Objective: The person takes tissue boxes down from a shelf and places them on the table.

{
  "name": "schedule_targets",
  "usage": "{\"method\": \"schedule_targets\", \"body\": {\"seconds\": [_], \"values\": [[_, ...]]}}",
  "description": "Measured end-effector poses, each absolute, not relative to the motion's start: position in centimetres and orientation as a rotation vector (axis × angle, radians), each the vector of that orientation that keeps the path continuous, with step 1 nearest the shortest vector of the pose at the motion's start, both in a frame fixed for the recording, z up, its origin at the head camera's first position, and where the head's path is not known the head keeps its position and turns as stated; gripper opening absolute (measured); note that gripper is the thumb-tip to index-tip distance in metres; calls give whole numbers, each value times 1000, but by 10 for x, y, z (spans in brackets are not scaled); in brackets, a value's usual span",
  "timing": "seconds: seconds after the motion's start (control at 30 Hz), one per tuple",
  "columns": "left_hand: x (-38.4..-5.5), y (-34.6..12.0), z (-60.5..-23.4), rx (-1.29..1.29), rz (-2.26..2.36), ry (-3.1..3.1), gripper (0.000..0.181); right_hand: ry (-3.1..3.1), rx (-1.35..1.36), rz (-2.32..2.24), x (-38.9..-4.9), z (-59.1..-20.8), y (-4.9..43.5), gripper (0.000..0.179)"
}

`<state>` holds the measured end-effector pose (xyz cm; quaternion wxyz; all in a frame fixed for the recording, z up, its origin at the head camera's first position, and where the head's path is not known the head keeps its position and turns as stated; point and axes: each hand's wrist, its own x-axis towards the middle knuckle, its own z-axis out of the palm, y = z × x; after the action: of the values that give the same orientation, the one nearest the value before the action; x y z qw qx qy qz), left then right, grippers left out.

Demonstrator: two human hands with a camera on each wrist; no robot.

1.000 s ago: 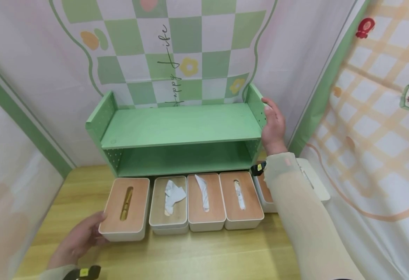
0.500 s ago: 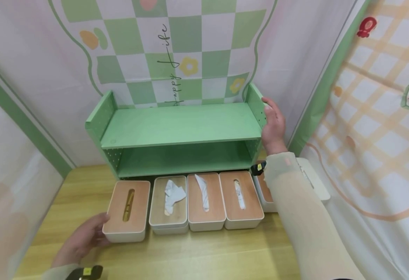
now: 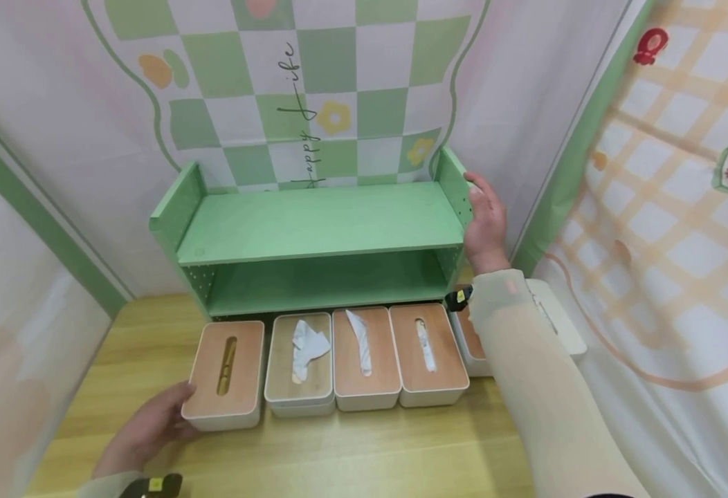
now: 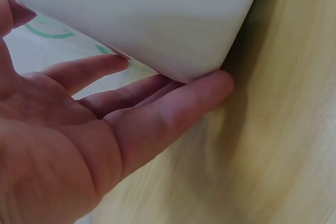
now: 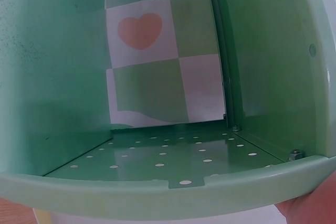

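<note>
In the head view, my left hand (image 3: 152,422) touches the left side of a white tissue box (image 3: 225,366) with a wood-look lid and an open slot. The left wrist view shows fairly straight fingers against the white box wall (image 4: 147,14), one fingertip at its lower corner. My right hand (image 3: 487,228) rests along the outer side of a green two-tier shelf (image 3: 326,221), fingertips near the side panel's top edge. The right wrist view looks into the shelf's lower level (image 5: 157,161), with a bit of that hand at the lower right.
Right of the first box stand three more tissue boxes (image 3: 367,353) with tissue in their slots. Another box (image 3: 472,346) is partly hidden by the right sleeve, and a white case (image 3: 557,318) lies beyond. Everything stands on a wooden table (image 3: 351,456) between printed curtains.
Over the last second the left tissue box and my left hand shifted slightly right and toward me, then held almost still. My right hand has stayed at the shelf's side.
</note>
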<state>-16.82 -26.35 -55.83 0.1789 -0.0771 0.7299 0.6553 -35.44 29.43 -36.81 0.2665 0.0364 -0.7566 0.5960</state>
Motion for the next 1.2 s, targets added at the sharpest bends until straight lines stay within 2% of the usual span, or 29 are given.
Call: {"method": "schedule_targets", "body": {"seconds": [0.3,0.5,1.03,1.2], "values": [[-169,-262,-559,-351,1816,2144,65,-2056,96,1590,-354,-369,294,45],[-168,-263,-556,-320,1766,2187,62,-2048,103,1581,-354,-368,293,46],[-178,-256,-552,-331,1707,2178,78,-2030,91,1588,-357,-370,295,45],[-180,-255,-552,-312,1726,2178,77,-2034,87,1582,-358,-369,295,46]]}}
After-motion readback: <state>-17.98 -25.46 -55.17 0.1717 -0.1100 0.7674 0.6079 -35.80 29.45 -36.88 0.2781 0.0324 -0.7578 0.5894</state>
